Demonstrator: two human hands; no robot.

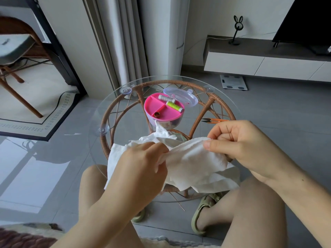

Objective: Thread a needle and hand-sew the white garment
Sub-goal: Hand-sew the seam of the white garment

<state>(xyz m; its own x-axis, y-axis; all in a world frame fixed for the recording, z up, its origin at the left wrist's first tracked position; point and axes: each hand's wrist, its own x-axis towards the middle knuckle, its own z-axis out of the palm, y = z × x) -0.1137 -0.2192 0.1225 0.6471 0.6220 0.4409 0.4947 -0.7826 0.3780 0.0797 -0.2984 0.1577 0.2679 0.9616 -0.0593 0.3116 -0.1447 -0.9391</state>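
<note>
A white garment (193, 163) lies bunched over the near edge of a round glass table (107, 108). My left hand (143, 161) grips a fold of the cloth from the left. My right hand (238, 145) pinches the cloth's upper edge from the right, and a thin needle (229, 133) sticks up between its curled fingers. No thread is visible on the needle.
Behind the garment stands a pink sewing kit tray (157, 108) holding a grey spool (166, 98) and a green spool (174, 106), its clear lid (186, 97) beside it. Orange thread snips (213, 120) lie at the right. A wicker frame (211, 104) shows under the glass.
</note>
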